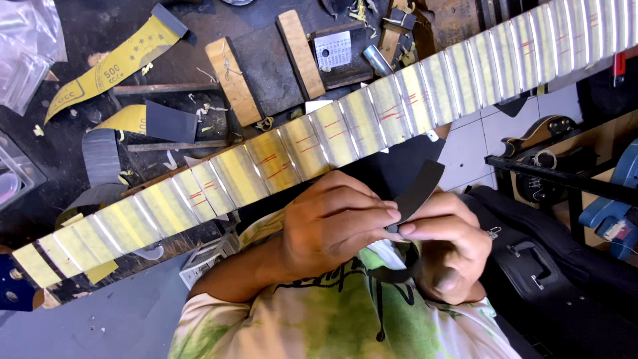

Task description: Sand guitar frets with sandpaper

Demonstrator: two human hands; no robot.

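A dark, scuffed tabletop [93,193] fills the upper left, littered with scraps of yellow tape; a white tiled floor [475,143] shows to the right of it. One guitar neck [319,136] lies slantwise across the view, its fretboard masked in yellow tape between the bare metal frets, with red marks on several of the taped fields.

Just below the middle of the neck, both hands meet over a tie-dyed shirt. The left hand [332,223] and the right hand [442,246] pinch one dark strip of sandpaper [415,193] between fingertips, its free end rising toward the neck without touching it.

Above the neck lie two wooden blocks [229,80] flanking a dark pad, and one small metal cylinder [379,60]. Up and left of the neck lies one long yellow-backed sanding strip [109,66], with a shorter one near it. Below the neck's right end, one black case [531,266] rests on the floor, and one dark guitar body [545,133] stands behind a black rack.
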